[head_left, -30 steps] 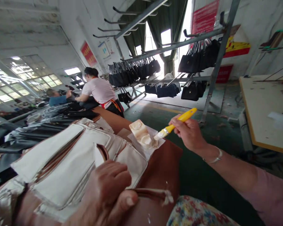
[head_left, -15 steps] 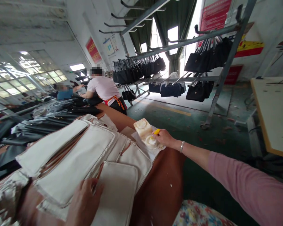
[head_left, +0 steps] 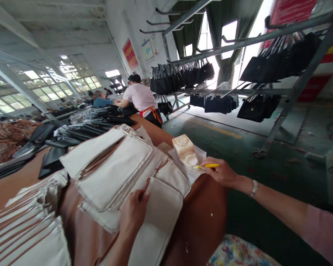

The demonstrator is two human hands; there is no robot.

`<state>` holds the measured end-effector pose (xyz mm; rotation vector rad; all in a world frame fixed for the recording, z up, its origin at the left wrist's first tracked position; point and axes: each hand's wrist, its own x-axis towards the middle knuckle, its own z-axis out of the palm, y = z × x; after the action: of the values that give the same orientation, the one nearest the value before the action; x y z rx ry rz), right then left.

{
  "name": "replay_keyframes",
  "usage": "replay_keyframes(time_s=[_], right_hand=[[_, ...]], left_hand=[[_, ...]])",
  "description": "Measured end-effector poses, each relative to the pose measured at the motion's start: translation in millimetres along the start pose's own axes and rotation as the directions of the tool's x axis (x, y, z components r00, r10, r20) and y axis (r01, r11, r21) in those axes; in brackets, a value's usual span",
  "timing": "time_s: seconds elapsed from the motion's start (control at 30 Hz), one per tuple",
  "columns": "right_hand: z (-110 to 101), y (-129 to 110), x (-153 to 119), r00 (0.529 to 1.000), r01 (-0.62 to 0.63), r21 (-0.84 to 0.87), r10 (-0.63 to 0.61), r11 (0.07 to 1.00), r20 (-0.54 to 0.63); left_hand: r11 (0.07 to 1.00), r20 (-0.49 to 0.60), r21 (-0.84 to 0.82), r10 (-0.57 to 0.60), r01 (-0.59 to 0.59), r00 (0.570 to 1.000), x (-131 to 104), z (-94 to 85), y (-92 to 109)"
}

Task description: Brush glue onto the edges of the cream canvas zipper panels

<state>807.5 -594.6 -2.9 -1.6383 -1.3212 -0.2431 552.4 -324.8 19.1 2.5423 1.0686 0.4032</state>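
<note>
Right hand (head_left: 222, 173): pinches yellow-handled brush (head_left: 211, 165) near right edge of brown-topped table (head_left: 202, 218)
Left hand (head_left: 132, 211): pinches flat, cream, brown-edged fabric piece (head_left: 161, 214)

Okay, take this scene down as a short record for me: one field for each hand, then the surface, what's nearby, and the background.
Left hand: grips the brown-trimmed edge of a pale piece
Right hand: holds a yellow-handled brush, tip at the near end of a container
Under container: white paper
Surface: brown tabletop with a few white specks
Nearby: overlapping pale pieces; brown-edged stack at lower left
Background: person in a pink top; metal rack with dark bags
</note>
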Motion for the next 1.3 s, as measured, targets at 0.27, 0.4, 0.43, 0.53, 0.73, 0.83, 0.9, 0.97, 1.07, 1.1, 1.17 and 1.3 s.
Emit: replay_keyframes(time_s=[0.27, 0.4, 0.43, 0.53, 0.73, 0.83, 0.9, 0.97, 1.07, 1.1, 1.17, 1.3], right_hand=[[18, -55, 25, 0.838, -0.334, 0.703, 0.539, 0.628, -0.084], [25, -77, 25, 0.843, -0.353, 0.759, 0.537, 0.548, 0.004], [27, -82, 25, 0.847, -0.358, 0.755, 0.532, 0.549, 0.015], [35, -89, 24, 0.869, -0.381, 0.706, 0.493, 0.597, 0.051], [40, -86, 26, 0.879, -0.334, 0.594, 0.469, 0.732, -0.083], [31, -87, 23, 0.882, -0.344, 0.576, 0.466, 0.742, -0.074], [25, -88, 21, 0.909, -0.336, 0.525, 0.416, 0.782, -0.038], [20, -86, 21, 0.918, -0.311, 0.48, 0.39, 0.82, -0.07], [11, -86, 25, 0.906, -0.293, 0.516, 0.406, 0.805, -0.12], [9, -88, 27, 0.911, -0.293, 0.538, 0.402, 0.791, -0.095], [5, -94, 31, 0.936, -0.287, 0.541, 0.35, 0.79, -0.015], [-3, -114, 35, 0.972, -0.208, 0.419, 0.139, 0.884, 0.19]], left_hand=[[0.953, 0.053, -0.259, 0.176, -0.157, 0.983, -27, 14.4, 28], [0.851, 0.071, -0.486, 0.267, -0.2, 0.961, -50, 12.6, 37], [0.827, 0.085, -0.526, 0.286, -0.201, 0.955, -53, 11.1, 40], [0.808, 0.119, -0.557, 0.308, -0.194, 0.944, -59, 6.8, 46], [0.769, 0.168, -0.615, 0.342, -0.173, 0.924, -67, 7.6, 50], [0.783, 0.132, -0.58, 0.361, -0.224, 0.923, -72, 11.3, 50], [0.795, 0.088, -0.54, 0.379, -0.276, 0.921, -76, 14.1, 52], [0.796, 0.04, -0.499, 0.415, -0.341, 0.909, -82, 16.3, 54], [0.785, 0.007, -0.434, 0.493, -0.442, 0.87, -93, 17.2, 59], [0.78, 0.0, -0.406, 0.52, -0.476, 0.854, -96, 16.8, 60], [0.764, -0.031, -0.34, 0.574, -0.549, 0.818, -101, 15.7, 63], [0.725, -0.103, -0.195, 0.655, -0.661, 0.749, -104, 14.6, 65]])
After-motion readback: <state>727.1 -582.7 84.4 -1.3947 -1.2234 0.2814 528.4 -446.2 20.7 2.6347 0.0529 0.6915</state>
